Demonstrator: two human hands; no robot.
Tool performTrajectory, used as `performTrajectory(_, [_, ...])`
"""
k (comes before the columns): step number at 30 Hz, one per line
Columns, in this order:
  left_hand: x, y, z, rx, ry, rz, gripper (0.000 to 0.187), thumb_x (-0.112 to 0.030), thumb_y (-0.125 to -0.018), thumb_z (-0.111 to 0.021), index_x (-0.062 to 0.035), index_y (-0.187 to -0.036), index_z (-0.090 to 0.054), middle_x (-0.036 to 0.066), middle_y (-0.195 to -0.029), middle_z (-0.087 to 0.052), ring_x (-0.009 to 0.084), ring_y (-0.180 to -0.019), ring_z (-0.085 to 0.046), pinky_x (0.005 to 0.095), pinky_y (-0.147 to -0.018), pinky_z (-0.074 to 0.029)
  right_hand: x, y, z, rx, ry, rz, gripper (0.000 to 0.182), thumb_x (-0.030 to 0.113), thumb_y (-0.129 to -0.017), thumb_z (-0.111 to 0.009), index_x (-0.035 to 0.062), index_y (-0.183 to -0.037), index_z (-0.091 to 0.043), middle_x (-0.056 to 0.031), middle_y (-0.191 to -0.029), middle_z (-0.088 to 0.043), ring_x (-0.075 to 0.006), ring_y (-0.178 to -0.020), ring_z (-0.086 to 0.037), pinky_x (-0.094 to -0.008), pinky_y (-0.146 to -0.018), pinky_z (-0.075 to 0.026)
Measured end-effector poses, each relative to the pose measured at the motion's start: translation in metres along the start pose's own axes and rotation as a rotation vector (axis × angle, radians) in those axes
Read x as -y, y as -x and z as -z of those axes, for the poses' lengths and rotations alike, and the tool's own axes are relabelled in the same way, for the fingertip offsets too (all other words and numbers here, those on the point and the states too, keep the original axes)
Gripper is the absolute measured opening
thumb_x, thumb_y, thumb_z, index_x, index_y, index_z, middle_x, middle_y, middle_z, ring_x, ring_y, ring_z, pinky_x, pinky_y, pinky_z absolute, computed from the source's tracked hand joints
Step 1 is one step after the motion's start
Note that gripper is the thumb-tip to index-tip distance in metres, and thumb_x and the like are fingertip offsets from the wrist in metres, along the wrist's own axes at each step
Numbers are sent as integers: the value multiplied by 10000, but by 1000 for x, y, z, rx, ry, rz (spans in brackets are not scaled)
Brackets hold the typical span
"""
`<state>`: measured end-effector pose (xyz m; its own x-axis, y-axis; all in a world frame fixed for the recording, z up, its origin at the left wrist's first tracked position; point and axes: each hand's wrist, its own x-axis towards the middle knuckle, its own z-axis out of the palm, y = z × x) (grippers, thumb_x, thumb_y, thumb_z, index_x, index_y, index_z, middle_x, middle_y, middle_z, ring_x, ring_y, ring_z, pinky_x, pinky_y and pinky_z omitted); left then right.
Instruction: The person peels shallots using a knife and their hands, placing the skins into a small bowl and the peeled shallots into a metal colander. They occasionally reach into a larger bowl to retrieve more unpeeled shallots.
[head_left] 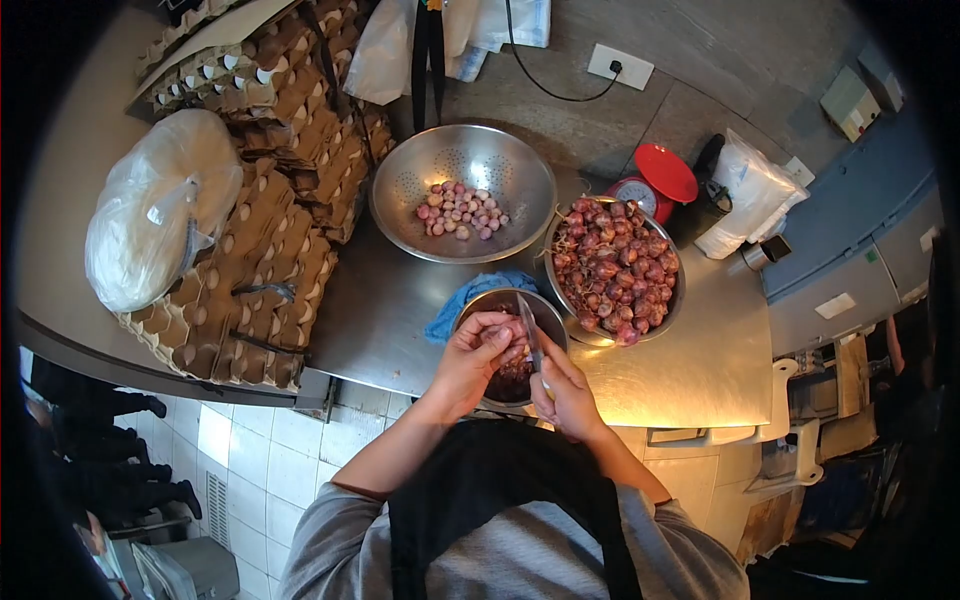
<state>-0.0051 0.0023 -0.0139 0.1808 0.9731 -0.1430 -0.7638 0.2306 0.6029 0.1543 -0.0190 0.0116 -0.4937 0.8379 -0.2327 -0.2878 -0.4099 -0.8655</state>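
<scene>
Over a steel bowl (556, 322) with dark peelings in it, my left hand (474, 358) pinches a small pinkish shallot (516, 333), partly covered by the fingers. My right hand (567, 392) is closed round the handle of a knife (529, 325), its blade upright against the shallot. Behind the bowl stands a steel colander (400, 222) with peeled shallots (462, 208) gathered at its bottom. To the right, a second steel bowl (683, 290) is heaped with unpeeled red shallots (615, 265). A blue cloth (455, 308) lies crumpled against the peelings bowl.
Cardboard egg trays (250, 270) are stacked at the left, with a filled plastic bag (160, 210) on them. A red kitchen scale (665, 175) stands at the back of the steel table (720, 370). Other people's dark-clothed legs (130, 450) show at the lower left.
</scene>
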Motion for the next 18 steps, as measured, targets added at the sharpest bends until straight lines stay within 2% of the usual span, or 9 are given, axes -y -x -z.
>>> performTrajectory(6, [4, -2, 3, 17, -27, -37, 170, -40, -824, -572, -62, -988, -536, 43, -958, -592, 123, -906, -567, 276, -817, -474, -2, -1, -3, -12, 91, 32, 460, 220, -941, -353, 189, -1376, -209, 23, -517, -315, -51, -402, -286, -176, -369, -265])
performTrajectory(9, [2, -4, 8, 48, -362, -151, 258, -5, -793, -601, -47, -1021, -487, 67, -998, -577, 127, -924, -555, 271, -825, -461, -2, -1, -2, -25, 111, 45, 447, 205, -939, -358, 175, -1365, -229, 25, -531, -322, -50, -410, -294, -178, -369, -259])
performTrajectory(12, [-2, -2, -1, 66, -503, -314, 382, 39, -759, -619, -34, -1065, -402, 109, -1045, -548, 143, -938, -543, 267, -824, -450, -1, -1, 0, -44, 122, 46, 431, 195, -937, -365, 163, -1351, -248, 26, -543, -329, -47, -418, -303, -179, -368, -255])
performTrajectory(15, [-4, 0, -3, 103, -626, -363, 461, 78, -739, -615, -34, -1088, -335, 143, -1069, -524, 161, -944, -536, 270, -821, -448, 0, -1, 2, -52, 117, 28, 426, 187, -935, -368, 159, -1345, -255, 28, -548, -321, -44, -423, -301, -178, -373, -251])
performTrajectory(17, [-2, 2, -6, 81, -577, -373, 460, 81, -739, -612, -32, -1088, -335, 141, -1061, -526, 161, -946, -535, 270, -825, -447, 0, 0, 1, -60, 105, 21, 430, 184, -935, -367, 157, -1349, -254, 31, -550, -301, -38, -426, -286, -173, -379, -240])
performTrajectory(18, [-2, 2, -7, 70, -552, -378, 459, 83, -740, -610, -31, -1089, -335, 140, -1056, -528, 161, -947, -534, 270, -826, -446, -1, 0, 2, -50, 132, 42, 429, 181, -933, -374, 139, -1346, -266, 18, -589, -356, -43, -466, -337, -170, -417, -280])
